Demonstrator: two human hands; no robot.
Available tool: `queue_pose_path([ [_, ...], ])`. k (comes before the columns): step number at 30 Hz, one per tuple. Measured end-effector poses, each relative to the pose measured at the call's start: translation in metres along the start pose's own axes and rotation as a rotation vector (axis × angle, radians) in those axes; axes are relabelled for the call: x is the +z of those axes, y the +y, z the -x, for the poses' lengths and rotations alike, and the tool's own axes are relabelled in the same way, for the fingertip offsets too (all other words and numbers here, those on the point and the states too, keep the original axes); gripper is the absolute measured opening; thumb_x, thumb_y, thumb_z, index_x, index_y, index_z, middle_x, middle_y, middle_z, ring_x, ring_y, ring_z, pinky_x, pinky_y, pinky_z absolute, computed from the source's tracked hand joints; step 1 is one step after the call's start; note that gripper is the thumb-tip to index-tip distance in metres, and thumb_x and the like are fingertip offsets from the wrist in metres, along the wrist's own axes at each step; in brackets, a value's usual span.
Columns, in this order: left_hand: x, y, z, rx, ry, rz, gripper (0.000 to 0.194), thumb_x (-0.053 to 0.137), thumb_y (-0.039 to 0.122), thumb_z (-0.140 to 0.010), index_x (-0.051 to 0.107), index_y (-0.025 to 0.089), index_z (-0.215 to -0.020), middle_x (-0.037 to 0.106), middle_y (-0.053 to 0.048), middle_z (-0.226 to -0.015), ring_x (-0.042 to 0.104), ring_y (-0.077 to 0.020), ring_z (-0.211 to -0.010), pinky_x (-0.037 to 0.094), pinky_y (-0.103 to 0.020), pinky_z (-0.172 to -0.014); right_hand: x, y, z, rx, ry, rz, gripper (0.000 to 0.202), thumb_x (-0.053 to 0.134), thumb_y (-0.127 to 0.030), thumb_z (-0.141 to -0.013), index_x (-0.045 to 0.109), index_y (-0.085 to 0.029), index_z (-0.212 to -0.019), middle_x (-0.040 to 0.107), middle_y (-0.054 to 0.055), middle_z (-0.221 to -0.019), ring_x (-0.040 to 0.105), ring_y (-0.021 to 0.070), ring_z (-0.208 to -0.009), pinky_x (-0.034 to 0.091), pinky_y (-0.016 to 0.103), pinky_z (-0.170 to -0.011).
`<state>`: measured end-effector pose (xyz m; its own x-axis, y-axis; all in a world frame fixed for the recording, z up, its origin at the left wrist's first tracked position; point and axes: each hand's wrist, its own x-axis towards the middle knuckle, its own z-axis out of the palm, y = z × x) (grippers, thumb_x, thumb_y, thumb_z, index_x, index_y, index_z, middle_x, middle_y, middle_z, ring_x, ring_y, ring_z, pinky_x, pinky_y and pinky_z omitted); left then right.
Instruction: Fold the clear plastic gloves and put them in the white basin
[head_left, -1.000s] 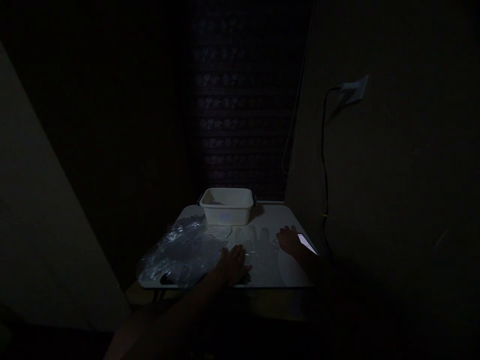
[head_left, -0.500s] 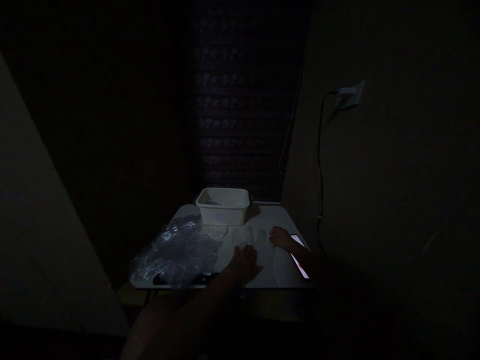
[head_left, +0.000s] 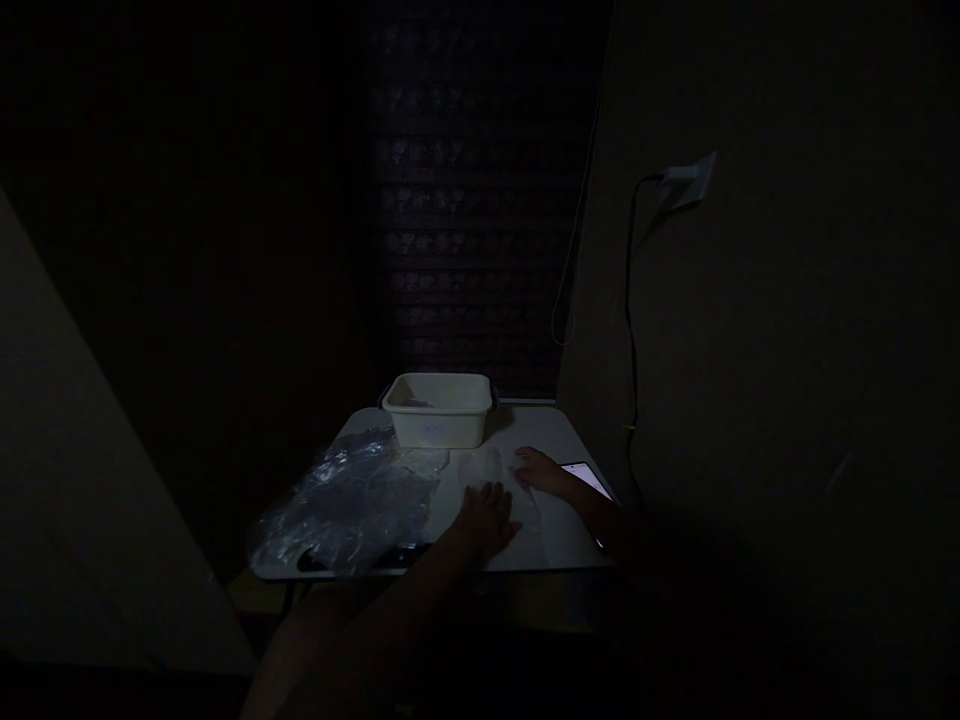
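Note:
A thin, pale, see-through sheet [head_left: 480, 464], probably plastic, lies on the white table; the dim light hides its exact kind. My left hand [head_left: 487, 518] rests on its near part with fingers stretched out and thumb apart. At the sheet's right side, my right hand [head_left: 536, 472] has its fingers curled together on the edge, which looks slightly raised. Left of my hands spreads a crumpled clear plastic bag [head_left: 360, 500]. Behind the sheet stands a white plastic tub [head_left: 439, 430] with dark handles, something pale inside it.
A lit phone [head_left: 587, 478] lies at the right of the table [head_left: 525, 425], partly under my right forearm. On the right wall, a black cord [head_left: 631, 330] hangs from a plug at an outlet [head_left: 690, 182]. A dark patterned blind [head_left: 450, 240] hangs behind. The room is very dark.
My right hand has moved a little left with the sheet's right edge. My left hand stays in place on the sheet. The whole view has shifted slightly.

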<state>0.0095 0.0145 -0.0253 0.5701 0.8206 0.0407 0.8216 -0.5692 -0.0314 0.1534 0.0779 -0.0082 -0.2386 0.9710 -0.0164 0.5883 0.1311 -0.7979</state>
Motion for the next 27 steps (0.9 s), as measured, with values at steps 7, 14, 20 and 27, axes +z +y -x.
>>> queue_pose_path([
  [7, -0.003, -0.007, -0.001, -0.207, 0.076, -0.072, 0.054, 0.019, 0.042, -0.074, 0.030, 0.006, -0.113, 0.029, -0.018, -0.118, 0.021, -0.0301, -0.108, 0.013, -0.051, -0.082, 0.003, 0.010, -0.002, 0.010, -0.041, 0.025, 0.039, 0.037, -0.004, -0.057, 0.042, -0.014, -0.094, 0.052, -0.003, -0.054, 0.051, 0.0095, -0.052, 0.038, 0.021, -0.050],
  [14, -0.002, -0.006, -0.006, -0.141, 0.098, -0.048, 0.052, 0.019, 0.042, -0.074, 0.028, 0.010, -0.115, 0.027, -0.015, -0.120, 0.021, -0.0291, -0.108, 0.016, -0.052, -0.080, -0.008, 0.021, 0.007, -0.169, 0.040, 0.279, 0.029, 0.037, -0.005, -0.058, 0.054, -0.014, -0.080, 0.057, 0.006, -0.081, 0.050, 0.0150, -0.077, 0.035, 0.026, -0.070],
  [20, -0.005, 0.001, -0.009, -0.061, 0.063, -0.010, 0.048, 0.019, 0.040, -0.075, 0.028, 0.013, -0.114, 0.027, -0.013, -0.121, 0.022, -0.0273, -0.108, 0.018, -0.051, -0.079, -0.008, 0.021, 0.026, -0.333, -0.059, 0.597, 0.034, 0.035, -0.004, -0.057, 0.056, -0.016, -0.082, 0.058, 0.005, -0.088, 0.050, 0.0140, -0.084, 0.036, 0.022, -0.071],
  [27, -0.002, 0.001, -0.010, -0.050, 0.050, 0.007, 0.046, 0.019, 0.039, -0.075, 0.031, 0.014, -0.113, 0.029, -0.014, -0.119, 0.024, -0.0272, -0.107, 0.018, -0.051, -0.080, -0.002, 0.006, 0.040, -0.329, -0.111, 0.722, 0.038, 0.035, -0.005, -0.060, 0.053, -0.017, -0.091, 0.057, 0.005, -0.091, 0.049, 0.0141, -0.086, 0.035, 0.023, -0.071],
])
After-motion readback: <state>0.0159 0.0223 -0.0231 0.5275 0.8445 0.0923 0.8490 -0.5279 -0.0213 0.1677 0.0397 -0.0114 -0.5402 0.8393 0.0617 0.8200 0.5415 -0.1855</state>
